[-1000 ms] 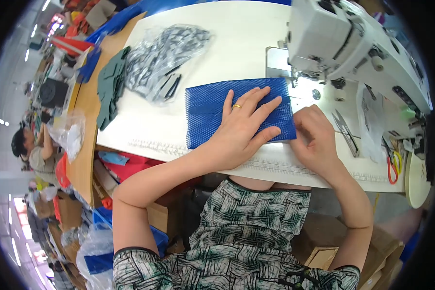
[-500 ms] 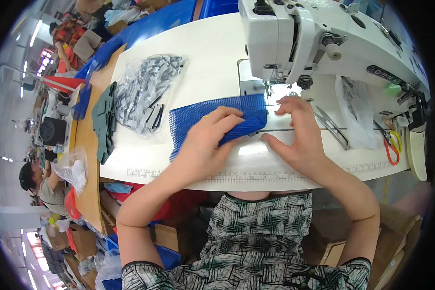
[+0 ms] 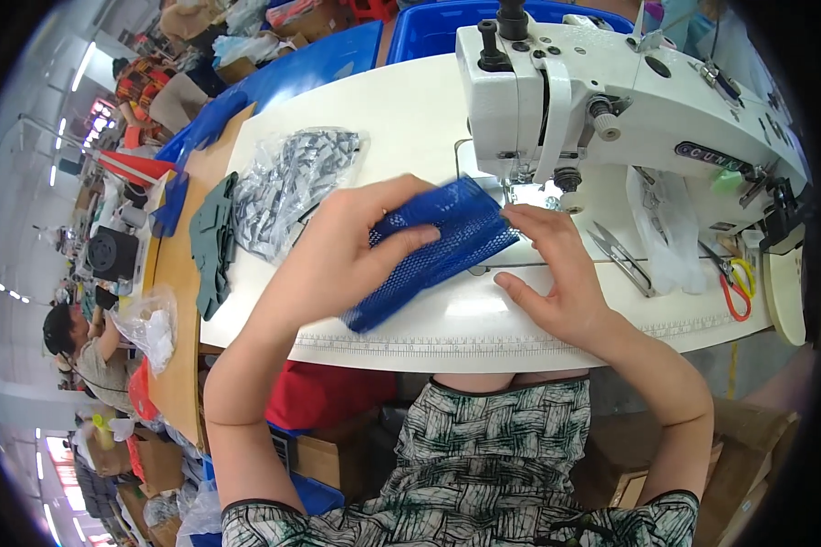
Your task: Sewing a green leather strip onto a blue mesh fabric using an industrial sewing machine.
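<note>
A folded piece of blue mesh fabric (image 3: 447, 251) is held tilted just in front of the needle area of a white sewing machine (image 3: 509, 100). My left hand (image 3: 342, 246) grips its left part, thumb on top and fingers behind it. My right hand (image 3: 561, 273) is at the fabric's right corner, fingertips beside or touching the edge; I cannot tell which. Its thumb stands well apart from the fingers, with nothing between them. The presser foot (image 3: 513, 190) is partly hidden behind the fabric and my right fingers.
A clear bag of grey-and-white strips (image 3: 296, 187) and dark green fabric pieces (image 3: 213, 246) lie left. Metal snips (image 3: 622, 257), a plastic bag (image 3: 668, 237) and red-and-yellow scissors (image 3: 732, 290) lie right. A ruler strip (image 3: 429, 347) lines the front edge. Other people work far left.
My left hand has lifted and turned the mesh, drawing it from beside the presser foot toward me. My right hand stays near the machine, its fingers now at the fabric's corner. The view has shifted slightly.
</note>
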`<state>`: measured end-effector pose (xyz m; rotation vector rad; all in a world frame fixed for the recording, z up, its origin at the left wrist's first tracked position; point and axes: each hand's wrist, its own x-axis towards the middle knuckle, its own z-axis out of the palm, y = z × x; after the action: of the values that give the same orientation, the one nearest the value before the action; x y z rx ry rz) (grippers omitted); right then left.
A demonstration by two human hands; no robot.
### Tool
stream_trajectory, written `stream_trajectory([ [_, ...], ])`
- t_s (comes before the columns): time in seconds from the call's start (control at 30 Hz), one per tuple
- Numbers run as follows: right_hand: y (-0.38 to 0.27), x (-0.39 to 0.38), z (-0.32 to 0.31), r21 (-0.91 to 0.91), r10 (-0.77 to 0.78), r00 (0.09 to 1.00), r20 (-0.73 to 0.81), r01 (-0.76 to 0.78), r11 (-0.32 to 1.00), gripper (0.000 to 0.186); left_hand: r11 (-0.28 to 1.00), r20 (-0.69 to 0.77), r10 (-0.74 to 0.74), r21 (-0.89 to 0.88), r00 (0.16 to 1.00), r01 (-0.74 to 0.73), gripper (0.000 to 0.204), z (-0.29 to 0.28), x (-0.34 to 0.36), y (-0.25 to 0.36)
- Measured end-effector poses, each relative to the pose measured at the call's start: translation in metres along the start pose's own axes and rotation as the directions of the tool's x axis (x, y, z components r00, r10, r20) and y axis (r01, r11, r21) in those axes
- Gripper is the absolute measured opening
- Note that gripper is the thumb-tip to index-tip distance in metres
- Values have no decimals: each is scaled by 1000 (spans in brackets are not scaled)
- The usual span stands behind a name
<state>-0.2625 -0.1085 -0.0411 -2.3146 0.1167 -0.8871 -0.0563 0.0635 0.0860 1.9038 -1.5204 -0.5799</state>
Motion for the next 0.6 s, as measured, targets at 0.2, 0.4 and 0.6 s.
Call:
stream_trajectory([
  [0.2,3,-4,-4,-93,-56,998,31,58,994,37,970,232,236,3,944,-243,68,25,-15,0],
  [0.4,7,-4,-1,-243,-106,978,180,149,959,32,922,220,354,80,909,-378,94,80,-17,-26],
  [0.6,6,-5,-2,-283,55,938,343,48,958,36,888,9,338,327,941,-322,57,110,-9,-43],
])
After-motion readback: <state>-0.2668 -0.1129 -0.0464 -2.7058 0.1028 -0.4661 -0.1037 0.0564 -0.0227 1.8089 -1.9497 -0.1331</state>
